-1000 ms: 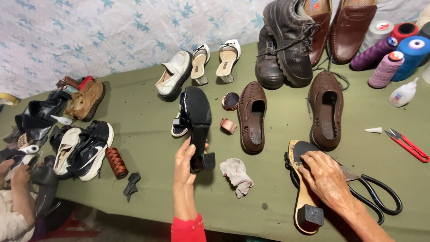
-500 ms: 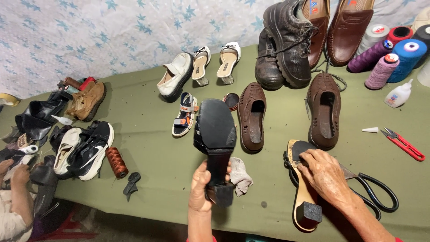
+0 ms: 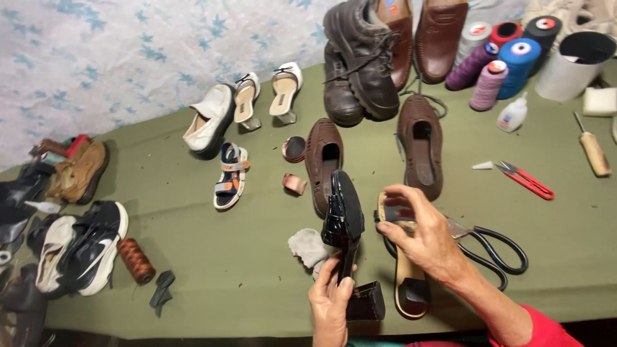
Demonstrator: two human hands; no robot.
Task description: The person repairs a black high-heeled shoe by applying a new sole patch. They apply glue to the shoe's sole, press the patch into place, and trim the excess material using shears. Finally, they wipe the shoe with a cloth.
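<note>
The left hand (image 3: 331,302) clamped its fingers on the black heeled shoe (image 3: 344,222), held upright; the right hand (image 3: 424,234), fingers curled, pressed its mate (image 3: 405,283). A loose grip could topple the shoe onto the counter (image 3: 244,270).

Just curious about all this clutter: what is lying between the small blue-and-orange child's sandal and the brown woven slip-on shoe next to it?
In the head view, between the child's sandal and the brown woven slip-on shoe lie a round dark tin and, nearer the person, a small pinkish roll.
</note>
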